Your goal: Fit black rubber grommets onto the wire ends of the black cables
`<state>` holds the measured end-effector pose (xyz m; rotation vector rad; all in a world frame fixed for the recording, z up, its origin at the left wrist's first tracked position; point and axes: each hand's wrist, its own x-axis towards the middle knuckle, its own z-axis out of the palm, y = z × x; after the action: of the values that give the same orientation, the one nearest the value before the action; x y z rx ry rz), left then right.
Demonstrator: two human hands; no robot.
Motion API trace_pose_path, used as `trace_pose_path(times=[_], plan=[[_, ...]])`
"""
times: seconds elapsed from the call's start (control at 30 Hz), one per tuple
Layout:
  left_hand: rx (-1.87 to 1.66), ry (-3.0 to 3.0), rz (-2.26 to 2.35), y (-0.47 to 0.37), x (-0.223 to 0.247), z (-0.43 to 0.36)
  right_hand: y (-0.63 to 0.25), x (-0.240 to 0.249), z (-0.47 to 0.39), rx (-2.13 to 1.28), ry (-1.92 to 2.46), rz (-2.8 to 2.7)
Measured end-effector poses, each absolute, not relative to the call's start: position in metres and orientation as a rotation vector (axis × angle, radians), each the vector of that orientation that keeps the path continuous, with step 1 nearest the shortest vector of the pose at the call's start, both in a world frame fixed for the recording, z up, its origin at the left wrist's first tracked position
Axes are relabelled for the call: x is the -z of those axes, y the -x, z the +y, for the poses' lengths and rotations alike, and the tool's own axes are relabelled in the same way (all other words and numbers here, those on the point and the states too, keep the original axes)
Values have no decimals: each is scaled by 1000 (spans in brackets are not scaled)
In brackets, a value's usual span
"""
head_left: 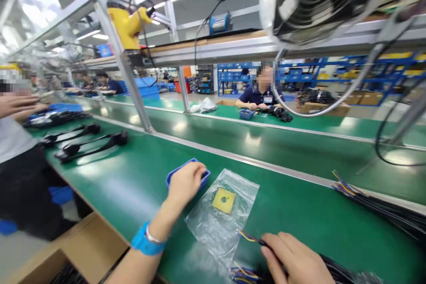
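Observation:
My left hand (187, 181), with a blue band (146, 240) at the wrist, reaches into a small blue tray (171, 176). Its fingers are curled down and closed, and their tips are hidden, so what they pinch cannot be made out. My right hand (296, 257) closes around a black cable (262, 242) near its end, where thin yellow, red and blue wires fan out. Between the hands lies a clear plastic bag (213, 226) with a square yellow piece (223, 200) that has a round hole. Below the right hand, more wire ends (244, 273) stick out from black cables.
A bundle of black cables (382, 206) lies at the right by a metal rail (266, 165). Black cable assemblies (91, 144) rest at the left near another person. An open cardboard box (89, 248) stands below the table edge. A fan (319, 0) hangs overhead; a person (261, 91) sits opposite.

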<state>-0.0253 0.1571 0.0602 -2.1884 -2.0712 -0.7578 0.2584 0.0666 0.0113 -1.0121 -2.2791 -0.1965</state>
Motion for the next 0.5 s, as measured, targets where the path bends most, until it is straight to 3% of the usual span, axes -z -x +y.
trace_pose_path(times=[0.23, 0.43, 0.5], plan=[[366, 2284, -2085, 71, -55, 223, -251, -17, 62, 54, 1093, -2222], [583, 2193, -2175, 76, -54, 213, -252, -15, 60, -27, 1120, -2207], [826, 2196, -2242, 76, -57, 206, -253, -15, 59, -47, 1120, -2215]])
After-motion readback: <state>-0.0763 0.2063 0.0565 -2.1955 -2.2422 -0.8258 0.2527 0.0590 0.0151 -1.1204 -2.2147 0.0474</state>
